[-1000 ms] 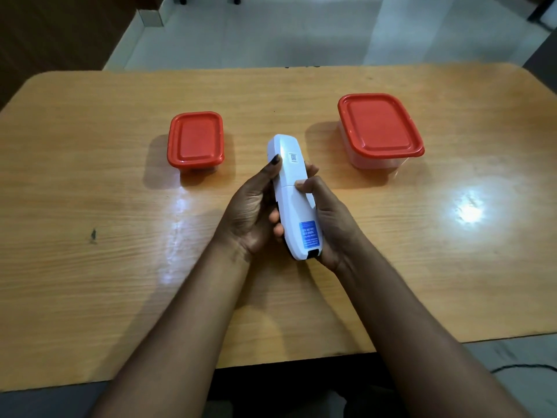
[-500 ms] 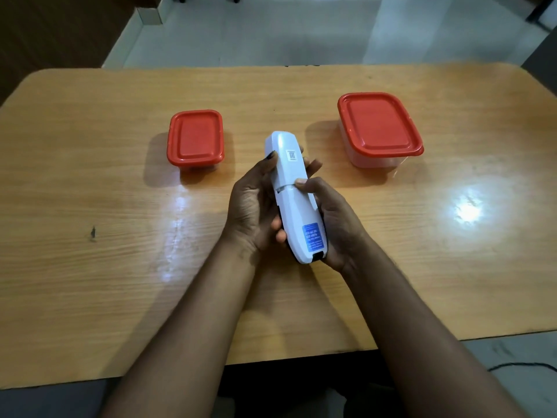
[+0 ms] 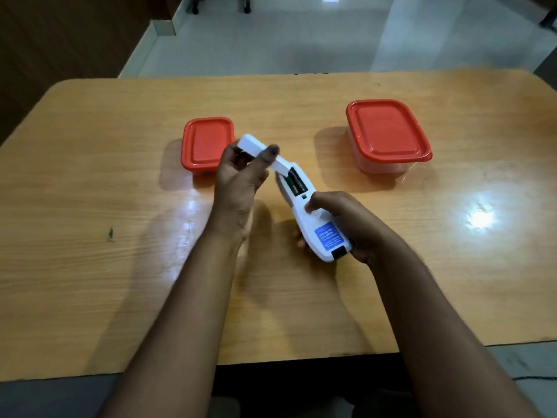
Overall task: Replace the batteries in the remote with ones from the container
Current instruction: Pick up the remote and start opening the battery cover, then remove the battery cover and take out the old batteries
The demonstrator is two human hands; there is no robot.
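My right hand (image 3: 340, 221) grips the lower half of the white remote (image 3: 316, 227), back side up, with a blue label near its bottom end. The battery compartment (image 3: 297, 181) is uncovered and dark batteries lie inside it. My left hand (image 3: 238, 179) pinches the white battery cover (image 3: 256, 147), lifted up and to the left of the remote, its lower end still close to the compartment. A small red-lidded container (image 3: 208, 143) stands behind my left hand. A larger red-lidded container (image 3: 387, 132) with clear walls stands at the back right. Both lids are on.
The wooden table (image 3: 90, 206) has a rounded far-left corner and a near edge just below my forearms. A bright glare spot lies at the right. Tiled floor lies beyond the far edge.
The battery cover has come off the remote: my left hand pulled it up and to the left, exposing the batteries. My right hand tilted the remote's bottom end to the right.
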